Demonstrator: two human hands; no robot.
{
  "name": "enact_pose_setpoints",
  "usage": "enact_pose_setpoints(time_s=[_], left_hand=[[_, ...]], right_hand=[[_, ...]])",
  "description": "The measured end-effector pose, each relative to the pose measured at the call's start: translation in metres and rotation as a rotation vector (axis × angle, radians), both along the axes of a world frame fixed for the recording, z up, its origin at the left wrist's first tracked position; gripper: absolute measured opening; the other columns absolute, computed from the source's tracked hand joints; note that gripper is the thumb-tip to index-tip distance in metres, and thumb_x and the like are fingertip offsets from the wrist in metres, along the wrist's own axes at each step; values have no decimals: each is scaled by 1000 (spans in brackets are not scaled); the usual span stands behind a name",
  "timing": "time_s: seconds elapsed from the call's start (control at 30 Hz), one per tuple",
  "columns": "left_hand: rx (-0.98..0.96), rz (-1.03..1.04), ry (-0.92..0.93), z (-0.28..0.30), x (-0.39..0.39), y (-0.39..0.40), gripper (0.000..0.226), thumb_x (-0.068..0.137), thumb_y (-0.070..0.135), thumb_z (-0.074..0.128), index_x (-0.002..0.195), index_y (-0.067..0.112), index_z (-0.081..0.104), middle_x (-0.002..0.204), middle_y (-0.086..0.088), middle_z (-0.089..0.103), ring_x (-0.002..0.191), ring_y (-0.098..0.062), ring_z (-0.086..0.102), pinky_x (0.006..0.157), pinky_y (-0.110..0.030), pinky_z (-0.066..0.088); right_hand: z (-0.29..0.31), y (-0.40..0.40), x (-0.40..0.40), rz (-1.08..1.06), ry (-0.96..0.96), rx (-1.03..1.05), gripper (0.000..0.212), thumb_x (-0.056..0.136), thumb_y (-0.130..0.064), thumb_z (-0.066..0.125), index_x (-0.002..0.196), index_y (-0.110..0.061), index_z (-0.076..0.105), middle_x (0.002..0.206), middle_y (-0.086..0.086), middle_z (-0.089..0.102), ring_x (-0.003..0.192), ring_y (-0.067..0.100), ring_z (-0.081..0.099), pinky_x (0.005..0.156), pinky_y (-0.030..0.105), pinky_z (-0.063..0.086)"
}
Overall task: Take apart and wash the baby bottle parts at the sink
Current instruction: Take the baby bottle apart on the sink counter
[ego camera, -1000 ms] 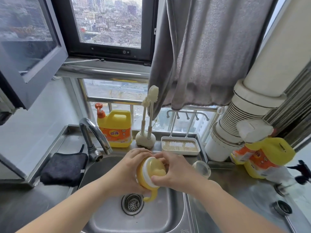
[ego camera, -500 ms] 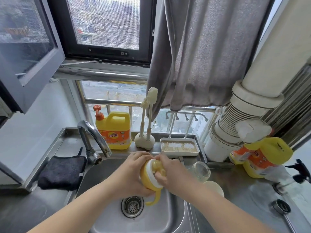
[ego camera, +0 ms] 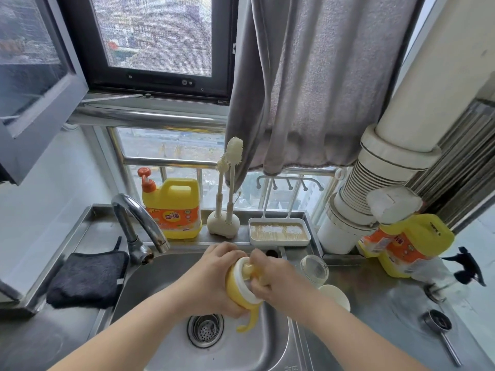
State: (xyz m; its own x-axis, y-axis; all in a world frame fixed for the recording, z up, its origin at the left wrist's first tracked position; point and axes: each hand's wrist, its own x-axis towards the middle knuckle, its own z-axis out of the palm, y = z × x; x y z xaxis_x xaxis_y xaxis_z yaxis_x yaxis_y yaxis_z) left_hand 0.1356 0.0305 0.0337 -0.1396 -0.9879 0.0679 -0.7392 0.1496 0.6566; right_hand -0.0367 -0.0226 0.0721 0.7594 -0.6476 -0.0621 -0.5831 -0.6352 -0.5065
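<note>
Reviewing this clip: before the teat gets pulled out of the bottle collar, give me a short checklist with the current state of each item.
1. Left hand grips the yellow collar: ok.
2. Right hand pinches the teat: ok.
3. Work held over the sink, so drops land in the basin: ok.
4. Drain strainer in place to catch small parts: ok.
5. Tap running for rinsing: not ok, no water visible.
6. Teat already loose in the collar: cannot tell.
</note>
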Motion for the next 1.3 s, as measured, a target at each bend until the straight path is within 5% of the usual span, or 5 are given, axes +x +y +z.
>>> enact_pose_setpoints(time_s=[0.23, 0.47, 0.67, 0.8, 1.3], left_hand=[[-31, -31, -2, 2, 3, 1, 92, 46, 47, 86, 129, 33, 47, 121, 29, 33, 122, 2, 29, 98, -9, 27], [-103, 5, -49, -1, 4, -1, 96, 45, 53, 85, 130, 35, 46, 123, 21, 35, 122, -1, 29, 96, -5, 23], [-128, 96, -55, 2, -2, -9, 96, 46, 52, 85, 131, 31, 47, 123, 16, 36, 121, -6, 28, 101, -20, 29], [-134, 127, -58, 3, -9, -15, 90, 48, 50, 84, 128, 29, 47, 118, 16, 34, 119, -6, 26, 99, -19, 27], [-97, 90, -69, -4, -11, -29, 94, 48, 50, 84, 130, 31, 44, 129, 12, 28, 125, -8, 23, 104, -23, 27]], right_hand=[[-1, -8, -12, 2, -122, 179, 27, 83, -20, 59, 109, -27, 59, 75, -14, 51, 65, -3, 47, 61, 12, 37], [0, -11, -9, -133, -275, 338, 33, 78, -23, 61, 92, -52, 54, 99, -9, 68, 73, 0, 55, 66, 12, 44], [-12, -6, 1, -308, -533, 361, 29, 75, -32, 64, 102, -36, 54, 101, -6, 69, 89, 9, 64, 77, 24, 52], [-15, -5, 7, -427, -634, 254, 36, 75, -19, 76, 94, -38, 53, 89, -9, 67, 81, 2, 62, 69, 13, 49], [-11, -33, -44, -516, -679, 562, 32, 77, -15, 77, 102, -27, 59, 102, -1, 67, 93, 11, 63, 81, 21, 51]])
